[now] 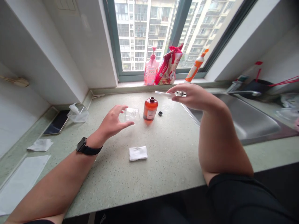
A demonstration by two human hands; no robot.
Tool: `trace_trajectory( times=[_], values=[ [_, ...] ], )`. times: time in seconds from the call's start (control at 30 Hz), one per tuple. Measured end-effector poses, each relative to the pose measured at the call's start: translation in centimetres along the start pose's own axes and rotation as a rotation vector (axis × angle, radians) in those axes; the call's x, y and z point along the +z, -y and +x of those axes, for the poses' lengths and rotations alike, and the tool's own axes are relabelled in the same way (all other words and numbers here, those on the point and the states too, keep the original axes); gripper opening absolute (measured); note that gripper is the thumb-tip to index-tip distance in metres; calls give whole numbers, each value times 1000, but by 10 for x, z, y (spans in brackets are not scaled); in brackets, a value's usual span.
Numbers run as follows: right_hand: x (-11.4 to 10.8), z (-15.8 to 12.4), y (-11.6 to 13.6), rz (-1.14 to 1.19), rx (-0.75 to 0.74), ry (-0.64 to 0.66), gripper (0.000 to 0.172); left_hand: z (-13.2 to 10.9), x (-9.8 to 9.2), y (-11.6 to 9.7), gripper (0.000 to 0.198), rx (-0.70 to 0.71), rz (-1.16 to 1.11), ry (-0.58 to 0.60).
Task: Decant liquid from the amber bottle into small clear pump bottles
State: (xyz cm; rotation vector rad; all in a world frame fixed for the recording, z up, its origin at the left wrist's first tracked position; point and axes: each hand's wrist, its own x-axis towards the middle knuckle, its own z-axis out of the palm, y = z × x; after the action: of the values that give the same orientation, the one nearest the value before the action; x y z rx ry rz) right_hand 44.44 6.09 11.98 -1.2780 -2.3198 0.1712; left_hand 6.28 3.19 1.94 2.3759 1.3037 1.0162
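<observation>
My left hand (pixel 114 122) hovers over the speckled green counter (pixel 163 161) with fingers spread, right beside a small clear plastic box (pixel 132 114); it grips nothing. My right hand (pixel 190 95) is raised near the sink's edge, fingers pinched on a small white stick-like thing (pixel 163 93) that points left. Between the hands stands an open amber bottle (pixel 150 108), its small black cap (pixel 160 113) lying just to its right. A folded white pad (pixel 138 153) lies nearer to me.
A steel sink (pixel 245 118) with a tap fills the right. On the sill stand a pink pump bottle (pixel 151 68), a red pouch (pixel 168 66) and an orange-capped white bottle (pixel 195 67). A phone (pixel 56 122), a clear bag (pixel 78 113) and paper scraps (pixel 40 145) lie left.
</observation>
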Motion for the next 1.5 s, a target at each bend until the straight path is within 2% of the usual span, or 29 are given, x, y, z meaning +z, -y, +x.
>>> trace_trajectory(
  times=[0.13, 0.3, 0.37, 0.47, 0.7, 0.97, 1.07, 1.23, 1.33, 1.43, 1.5],
  values=[
    [-4, -1, -34, -74, 302, 127, 25, -1, 2, 4, 66, -31, 6, 23],
    [28, 12, -51, -246, 517, 472, 30, -1, 6, 10, 67, -59, -8, 35],
    [42, 17, -51, -275, 555, 552, 35, -1, 8, 12, 68, -83, -30, 41],
    [58, 21, -51, -292, 581, 599, 39, -1, 12, 15, 68, -136, -77, 46],
    [73, 26, -47, -358, 644, 669, 46, 0, 18, 21, 70, -230, -181, 60],
    [82, 28, -49, -355, 673, 667, 43, -2, 25, 38, 77, -282, -260, 31],
    [81, 26, -53, -349, 659, 629, 50, -4, 30, 43, 78, -271, -275, 33],
    [69, 21, -57, -298, 542, 546, 63, -8, 34, 45, 71, -213, -272, 45],
    [62, 22, -54, -184, 423, 445, 66, -9, 36, 45, 69, -178, -246, 37],
    [66, 25, -45, -6, 322, 346, 77, -10, 37, 45, 67, -144, -226, 43],
    [73, 27, -36, 92, 287, 326, 80, -10, 38, 45, 66, -130, -218, 42]
  ],
)
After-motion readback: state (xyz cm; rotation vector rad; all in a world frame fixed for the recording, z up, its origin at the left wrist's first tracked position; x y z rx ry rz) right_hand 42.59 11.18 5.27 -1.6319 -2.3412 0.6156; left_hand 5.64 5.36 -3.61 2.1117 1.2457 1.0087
